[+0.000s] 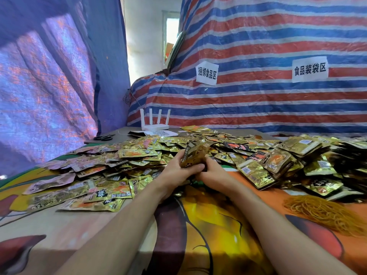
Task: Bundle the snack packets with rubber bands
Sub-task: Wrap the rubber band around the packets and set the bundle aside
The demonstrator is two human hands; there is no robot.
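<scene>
Stack (195, 155) clasped two-handed, ready for banding

The left grip (178, 172) and right grip (215, 174) are both curled round the lower end of one small stack of snack packets. It is held upright above the middle of the bench (208, 231), its top leaning toward the far side. No band shows on it, though I cannot tell whether one is hidden under the fingers.

Risks, as I judge them:
- **Slipping:** The packets are glossy foil and the stack is pinched only at its base, so the upper ends may fan apart or slide out sideways.
- **Reaching:** The rubber band heap (321, 213) lies near and to the right, well apart from the hands. Fetching a band means one grip must let go. A one-handed hold could let the stack splay or drop into the loose packets (111, 175) beneath, where it would be lost among the rest.
- **Tangling:** The bands lie tangled, so several may come away together.

Count:
- two hands
- one held stack, its packets too overlapped to number
- one heap of bands, strands beyond counting
- loose packets across the left and middle, far too many to count
- stacked packets (278, 161) piled to the right, number unclear
- one white router (155, 125) with four antennas at the far edge
- one pair of scissors (103, 137) at the far left
- two paper signs (207, 73) on the striped tarp (278, 100)
</scene>
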